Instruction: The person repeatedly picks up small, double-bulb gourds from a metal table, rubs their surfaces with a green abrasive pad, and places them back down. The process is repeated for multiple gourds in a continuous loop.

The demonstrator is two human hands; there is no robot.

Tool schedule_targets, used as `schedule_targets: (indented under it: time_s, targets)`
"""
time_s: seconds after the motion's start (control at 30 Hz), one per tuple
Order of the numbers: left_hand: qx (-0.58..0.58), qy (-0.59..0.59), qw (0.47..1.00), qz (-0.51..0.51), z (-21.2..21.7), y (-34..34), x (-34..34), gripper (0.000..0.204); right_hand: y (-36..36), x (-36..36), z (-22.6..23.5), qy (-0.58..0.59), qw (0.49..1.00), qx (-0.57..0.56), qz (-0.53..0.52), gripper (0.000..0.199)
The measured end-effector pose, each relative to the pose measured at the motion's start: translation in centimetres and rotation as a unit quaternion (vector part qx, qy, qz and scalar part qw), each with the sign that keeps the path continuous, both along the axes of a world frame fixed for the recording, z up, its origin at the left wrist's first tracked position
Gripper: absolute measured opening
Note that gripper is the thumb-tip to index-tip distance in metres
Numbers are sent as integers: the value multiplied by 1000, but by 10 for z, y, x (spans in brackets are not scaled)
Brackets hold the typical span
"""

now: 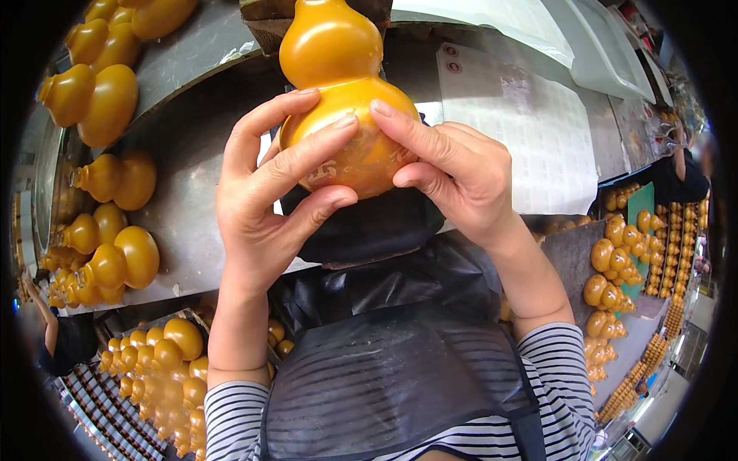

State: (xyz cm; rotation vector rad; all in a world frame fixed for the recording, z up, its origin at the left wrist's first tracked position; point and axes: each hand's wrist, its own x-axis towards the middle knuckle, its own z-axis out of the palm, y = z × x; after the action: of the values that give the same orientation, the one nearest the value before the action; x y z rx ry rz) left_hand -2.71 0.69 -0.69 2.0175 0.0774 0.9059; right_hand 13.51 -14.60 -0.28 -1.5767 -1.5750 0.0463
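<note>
A glossy orange-yellow gourd-shaped bottle (330, 50) lies in front of me on a dark padded rest (369, 230), its wide bulb toward me. Faint pale markings and a dull, filmy patch show on that bulb. My left hand (269, 169) is curled against the bulb's left side, fingertips on its surface and thumb at its lower edge. From the right, the index finger and thumb of my right hand (457, 169) press on the same bulb. Whether a thin film lies under the fingertips, I cannot tell.
A white sheet with faint rows of print (523, 138) lies on the metal bench to the right, below a translucent plastic tray (600, 50). More gourd bottles (115, 257) crowd the left. Others fill racks at lower left (165, 361) and far right (615, 261). Other people stand at both sides.
</note>
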Motion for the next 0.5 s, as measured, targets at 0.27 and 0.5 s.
schedule_targets:
  time_s: [0.27, 0.5]
  targets:
    - [-6, 17, 1000, 19, -1, -1, -1, 47, 3, 0, 1, 24, 1000, -19, 2, 58]
    - [-54, 4, 998, -22, -7, 7, -3, 51, -17, 36, -19, 481, 876, 37, -14, 53]
